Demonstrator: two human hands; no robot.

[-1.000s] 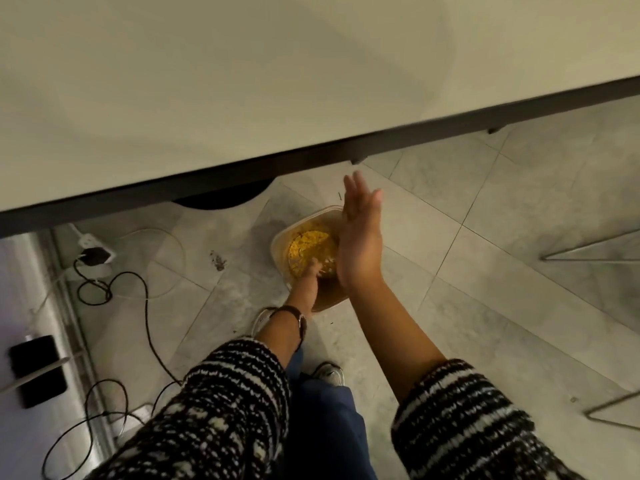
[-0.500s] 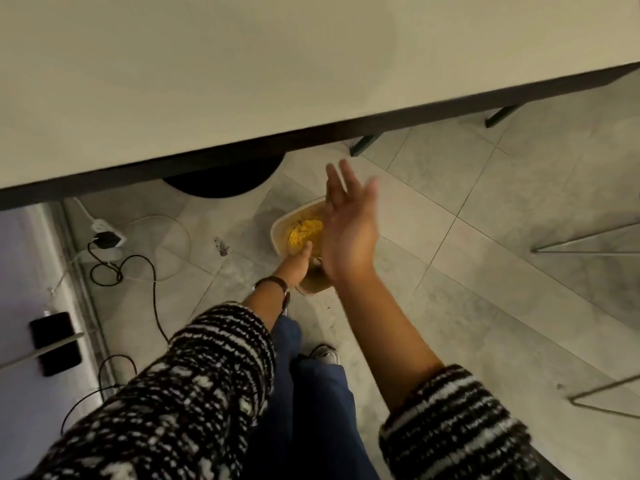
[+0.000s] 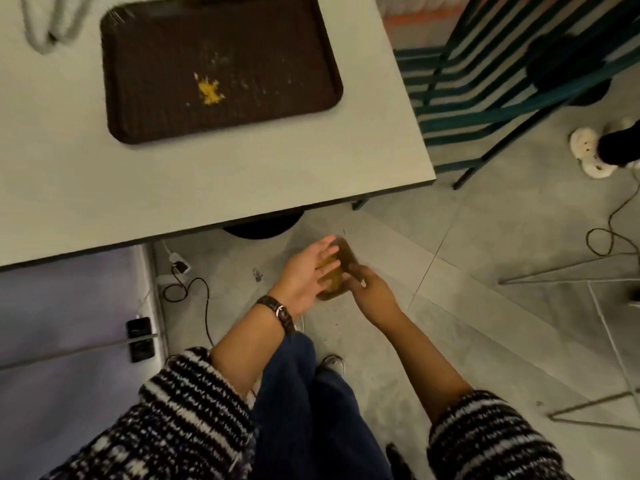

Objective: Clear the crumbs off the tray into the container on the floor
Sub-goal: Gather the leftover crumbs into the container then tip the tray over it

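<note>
A dark brown tray (image 3: 145,109) lies on the white table, with a small heap of yellow crumbs (image 3: 209,91) near its middle and fine specks to the right of it. On the floor below the table edge stands a clear container (image 3: 347,255) holding yellow crumbs, mostly hidden by my hands. My left hand (image 3: 304,275) hovers flat over it, fingers straight and spread. My right hand (image 3: 370,289) sits just right of it over the container's right rim, fingers loosely bent toward the left fingertips. Both hands are blurred and hold nothing that I can see.
The white table (image 3: 242,174) overhangs the floor just behind the container. A teal slatted chair (image 3: 485,98) stands to the right, with wire legs (image 3: 554,278) further right. Cables and a power strip (image 3: 180,268) lie at the left. Another person's shoe (image 3: 588,154) is far right.
The view has lifted, bringing the table top and tray into sight. My left hand came up out of the container and lies flat above it. My right hand dropped from raised to beside it.
</note>
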